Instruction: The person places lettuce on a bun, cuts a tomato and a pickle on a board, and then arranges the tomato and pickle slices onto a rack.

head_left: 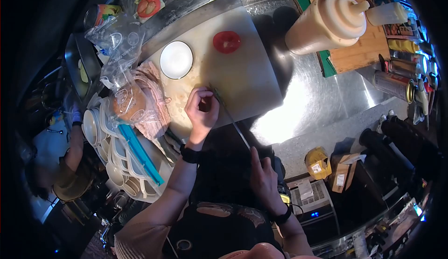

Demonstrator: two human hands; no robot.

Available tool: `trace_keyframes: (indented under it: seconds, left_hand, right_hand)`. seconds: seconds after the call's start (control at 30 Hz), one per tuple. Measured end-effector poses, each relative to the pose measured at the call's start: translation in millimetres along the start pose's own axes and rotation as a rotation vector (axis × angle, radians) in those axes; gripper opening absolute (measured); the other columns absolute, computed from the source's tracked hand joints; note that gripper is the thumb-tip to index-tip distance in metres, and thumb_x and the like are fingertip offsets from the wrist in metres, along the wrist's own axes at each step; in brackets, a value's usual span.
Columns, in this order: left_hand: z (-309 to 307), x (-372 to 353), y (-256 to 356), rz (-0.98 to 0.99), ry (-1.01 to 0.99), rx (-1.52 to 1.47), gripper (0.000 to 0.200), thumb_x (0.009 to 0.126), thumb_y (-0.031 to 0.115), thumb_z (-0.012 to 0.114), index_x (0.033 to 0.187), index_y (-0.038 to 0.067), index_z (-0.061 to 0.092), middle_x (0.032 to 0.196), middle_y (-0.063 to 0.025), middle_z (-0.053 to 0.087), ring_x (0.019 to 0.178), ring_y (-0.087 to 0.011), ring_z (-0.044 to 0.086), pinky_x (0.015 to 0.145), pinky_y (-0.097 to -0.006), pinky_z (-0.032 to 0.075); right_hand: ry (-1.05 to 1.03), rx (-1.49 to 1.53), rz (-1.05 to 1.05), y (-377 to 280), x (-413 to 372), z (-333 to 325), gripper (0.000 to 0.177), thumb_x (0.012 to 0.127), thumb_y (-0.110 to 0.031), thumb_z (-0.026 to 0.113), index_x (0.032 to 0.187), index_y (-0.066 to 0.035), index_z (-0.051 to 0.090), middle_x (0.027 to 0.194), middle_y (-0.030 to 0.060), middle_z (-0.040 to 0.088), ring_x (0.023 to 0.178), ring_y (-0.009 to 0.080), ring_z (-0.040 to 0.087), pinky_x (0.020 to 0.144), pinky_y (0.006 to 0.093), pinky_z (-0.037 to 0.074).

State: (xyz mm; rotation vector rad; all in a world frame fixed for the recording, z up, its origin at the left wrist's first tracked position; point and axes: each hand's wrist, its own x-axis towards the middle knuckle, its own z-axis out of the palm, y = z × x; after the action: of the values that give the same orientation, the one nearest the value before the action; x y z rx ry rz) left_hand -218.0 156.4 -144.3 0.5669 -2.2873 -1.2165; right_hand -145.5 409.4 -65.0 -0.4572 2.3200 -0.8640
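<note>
Gripping: right hand [263, 175] closed round the knife [231, 119] handle; thin steel blade runs to the left hand.
Left hand [201, 107]: fingers curled over something small and hidden; grip unclear. Rests on pale, smooth cutting board [252, 77].
Risk: blade beside curled knuckles; a slip likely nicks them.
Beyond left hand: round, glossy red tomato half [227, 41].

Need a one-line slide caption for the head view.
Right hand holds a knife over a white cutting board, tip at the curled left hand; tomato slice and white dish beyond.
</note>
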Motion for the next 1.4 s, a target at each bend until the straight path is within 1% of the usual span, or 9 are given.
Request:
trace_keyframes:
  seconds: [0.4,0.6,0.8,0.9,1.03,1.13,1.23,1.33,1.4]
  left_hand:
    - [-0.3,1.2,-0.7,-0.025,-0.01,-0.015,0.018,0.075,-0.01,0.068,0.088,0.001,0.061,0.093,-0.0073,0.065,0.063,-0.0094,0.056,0.055,-0.0214,0.041]
    - [-2.0,1.9,6.0,-0.025,-0.07,0.03,0.017,0.078,-0.01,0.068,0.09,0.0,0.062,0.097,-0.0081,0.064,0.073,-0.0097,0.059,0.062,-0.0202,0.044]
    - [3.6,9.8,11.3,0.005,-0.031,0.045,0.019,0.075,-0.009,0.07,0.088,0.002,0.063,0.09,-0.0063,0.064,0.065,-0.0093,0.059,0.056,-0.021,0.044]
    - [4.1,11.2,5.6,-0.004,-0.032,0.048,0.019,0.076,-0.008,0.071,0.09,0.002,0.062,0.088,-0.0058,0.064,0.066,-0.0085,0.059,0.057,-0.0198,0.045]
    - [5.2,3.1,8.0,-0.284,-0.018,-0.184,0.021,0.081,-0.006,0.07,0.096,0.002,0.058,0.086,-0.004,0.064,0.068,-0.0062,0.06,0.062,-0.019,0.047]
    - [6.3,-0.1,10.6,-0.347,-0.061,-0.242,0.023,0.086,-0.008,0.064,0.104,0.001,0.054,0.099,-0.0058,0.062,0.085,-0.0091,0.06,0.077,-0.022,0.049]
    - [11.0,-1.3,12.5,-0.327,-0.042,-0.226,0.021,0.086,-0.008,0.064,0.103,0.001,0.055,0.096,-0.0054,0.062,0.085,-0.0093,0.06,0.077,-0.022,0.049]
    - [15.9,-1.3,10.7,-0.276,0.043,-0.168,0.02,0.083,-0.002,0.071,0.097,0.003,0.058,0.081,-0.0009,0.062,0.068,-0.004,0.058,0.061,-0.0191,0.047]
    - [13.4,-3.4,13.6,-0.34,0.005,-0.155,0.021,0.084,-0.004,0.07,0.1,0.003,0.058,0.086,-0.001,0.062,0.076,-0.0054,0.059,0.067,-0.02,0.048]
  right_hand:
    - [-0.004,0.028,-0.001,-6.1,5.5,-10.2,0.078,0.081,0.003,0.06,0.152,-0.015,0.035,0.097,0.0236,0.051,0.067,0.0406,0.06,0.054,0.0477,0.051]
    - [0.039,0.02,0.014,-11.9,8.4,-18.9,0.062,0.09,0.004,0.057,0.148,-0.013,0.043,0.088,0.018,0.054,0.066,0.0371,0.06,0.055,0.0453,0.049]
    - [0.083,0.124,-0.036,-4.6,20.6,-25.7,0.053,0.089,0.007,0.058,0.14,-0.005,0.053,0.085,0.0222,0.062,0.065,0.0358,0.064,0.056,0.0411,0.052]
    - [0.196,0.098,-0.098,-3.9,26.1,-26.9,0.063,0.08,0.008,0.058,0.139,-0.013,0.057,0.085,0.021,0.06,0.05,0.0323,0.06,0.048,0.04,0.051]
    - [0.157,0.018,-0.06,-2.2,21.7,-28.9,0.065,0.08,0.006,0.058,0.141,-0.017,0.057,0.086,0.019,0.061,0.051,0.0298,0.061,0.05,0.0414,0.052]
    - [0.158,-0.047,-0.05,5.1,22.9,-32.7,0.063,0.082,0.0,0.059,0.141,-0.022,0.056,0.087,0.0185,0.062,0.053,0.031,0.062,0.053,0.0429,0.054]
    - [0.13,-0.085,-0.034,24.0,27.1,-38.6,0.057,0.088,-0.007,0.06,0.141,-0.026,0.056,0.091,0.02,0.064,0.059,0.0353,0.065,0.058,0.0454,0.056]
    - [0.068,0.008,0.017,35.5,35.6,-45.7,0.048,0.093,-0.012,0.062,0.138,-0.027,0.059,0.098,0.0221,0.067,0.073,0.0394,0.069,0.065,0.0465,0.055]
    - [0.046,0.178,0.002,37.2,40.1,-49.4,0.046,0.093,-0.009,0.063,0.137,-0.024,0.06,0.096,0.0213,0.067,0.076,0.0389,0.069,0.066,0.0449,0.055]
